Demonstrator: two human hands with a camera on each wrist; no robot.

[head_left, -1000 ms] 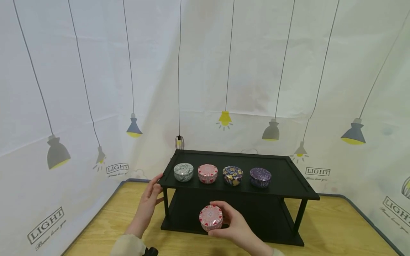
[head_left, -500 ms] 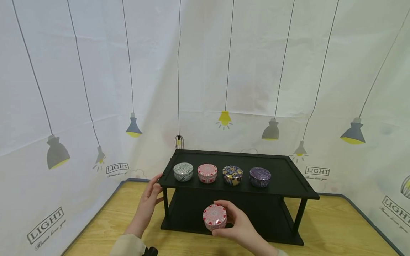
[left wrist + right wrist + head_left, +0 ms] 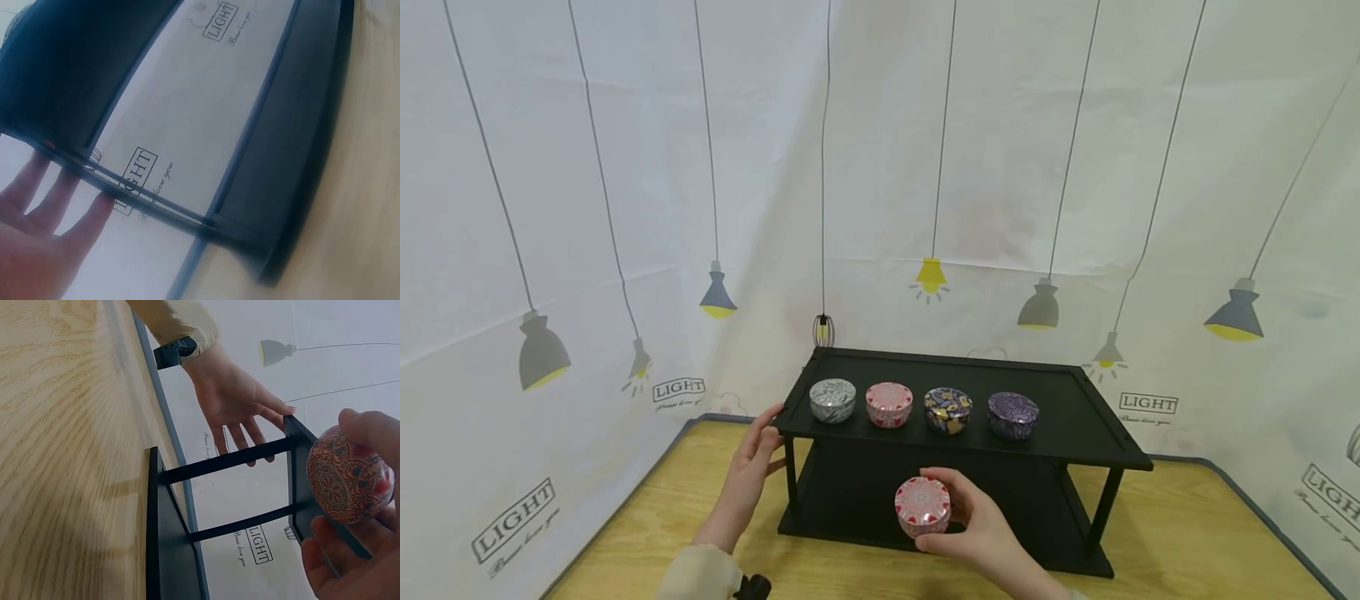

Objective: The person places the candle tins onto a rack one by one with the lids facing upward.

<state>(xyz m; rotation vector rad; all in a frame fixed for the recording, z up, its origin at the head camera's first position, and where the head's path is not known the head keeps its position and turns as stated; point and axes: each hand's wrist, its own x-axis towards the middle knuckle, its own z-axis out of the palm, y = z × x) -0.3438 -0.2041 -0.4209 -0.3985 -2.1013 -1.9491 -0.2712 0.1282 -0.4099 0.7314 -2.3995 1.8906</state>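
My right hand pinches a small round pink tin with red hearts around its lid, in front of the lower tier. In the right wrist view the tin shows a swirly patterned face between thumb and fingers. My left hand rests at the left end of a black two-tier shelf, its fingers extended and touching the upper tier's edge and post. Along the front of that tier stand a grey-white leafy tin, another pink tin, a navy-and-gold floral tin and a purple tin.
The shelf stands on a light wooden table. Behind and beside it hangs a white cloth backdrop printed with lamps. A black band with a device sits on the left wrist. Slim black posts join the two tiers.
My right hand has moved a little to the right with the pink tin. The left hand stays at the shelf's left end, and the tins on top have not moved.
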